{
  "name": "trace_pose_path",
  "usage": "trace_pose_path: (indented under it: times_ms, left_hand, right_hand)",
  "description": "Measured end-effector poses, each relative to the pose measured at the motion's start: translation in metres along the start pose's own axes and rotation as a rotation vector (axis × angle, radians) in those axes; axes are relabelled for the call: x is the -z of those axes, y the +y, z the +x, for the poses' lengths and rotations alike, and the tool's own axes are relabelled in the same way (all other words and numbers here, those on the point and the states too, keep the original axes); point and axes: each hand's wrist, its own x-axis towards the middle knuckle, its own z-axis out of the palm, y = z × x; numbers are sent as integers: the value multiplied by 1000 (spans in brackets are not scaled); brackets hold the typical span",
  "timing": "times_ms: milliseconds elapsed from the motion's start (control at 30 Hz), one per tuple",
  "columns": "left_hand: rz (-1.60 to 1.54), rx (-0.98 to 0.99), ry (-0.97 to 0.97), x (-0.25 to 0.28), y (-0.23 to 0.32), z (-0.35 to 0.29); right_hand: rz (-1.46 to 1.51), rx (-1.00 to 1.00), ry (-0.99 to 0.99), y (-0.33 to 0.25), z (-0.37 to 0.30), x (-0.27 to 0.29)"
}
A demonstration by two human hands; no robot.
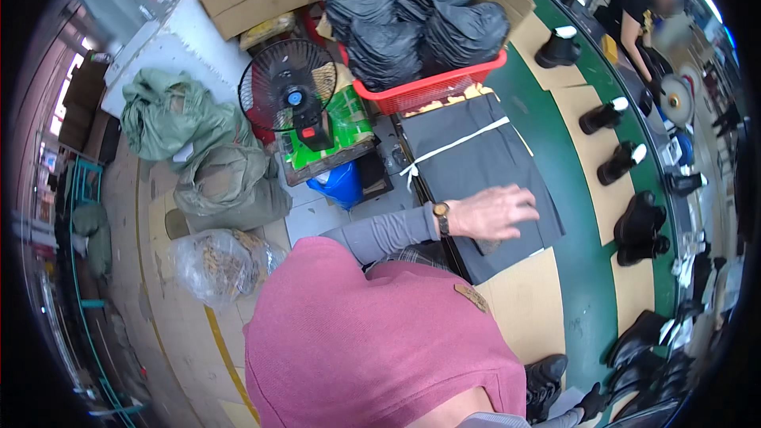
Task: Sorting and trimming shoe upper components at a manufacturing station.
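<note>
The thing nearest to your work is the pile of dark grey sheets (476,170), directly below your left hand (495,212) and reaching mostly to its far side. Your left hand is wide: the fingers are spread, the palm is turned downward, and I see nothing closed between them. Whether the fingertips touch the top sheet, I cannot tell. A small brownish patch (487,247) shows just on the near side of the palm, but I cannot say what it is.

In my judgement, the step in hand is handling this pile from above. For a grip, the next move calls for bringing the fingers to a free edge, such as the one to the right of your hand, and closing them there. The white strip (460,143) crosses the pile beyond your hand, with a knot to its left, so it could hold back the sheets if you pull.

Farther beyond the grip is a red basket (432,95) with black bags (388,43); a fan (295,98) is well to the left. On the near side lies cardboard (523,301). To the right, past the green surface (583,269), black shoes (614,168) stand in a row. Your right hand I cannot surely recognise; perhaps it is the dark glove-like shape (590,403) at the lower edge
</note>
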Motion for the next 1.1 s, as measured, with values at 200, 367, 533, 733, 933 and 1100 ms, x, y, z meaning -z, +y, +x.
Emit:
trace_pose_path:
  times_ms: [200, 367, 533, 733, 933, 1100]
  left_hand:
    - [279, 442, 823, 90, -90, -47]
    - [333, 761, 1194, 170, -152, -90]
    - [-552, 835, 1423, 177, -177, -113]
    - [-840, 928, 1347, 155, -189, -144]
    - [-937, 882, 1342, 162, -197, -138]
    - [-1084, 870, 1435, 163, -195, -133]
  right_hand:
    - [231, 502, 105, -108, 2, 55]
    - [403, 710, 127, -223, -49, 101]
    - [675, 961, 5, -305, -111, 126]
    - [686, 1100, -74, -347, -167, 141]
    - [770, 1307, -188, -383, -200, 174]
    - [852, 1643, -194, -461, -242, 234]
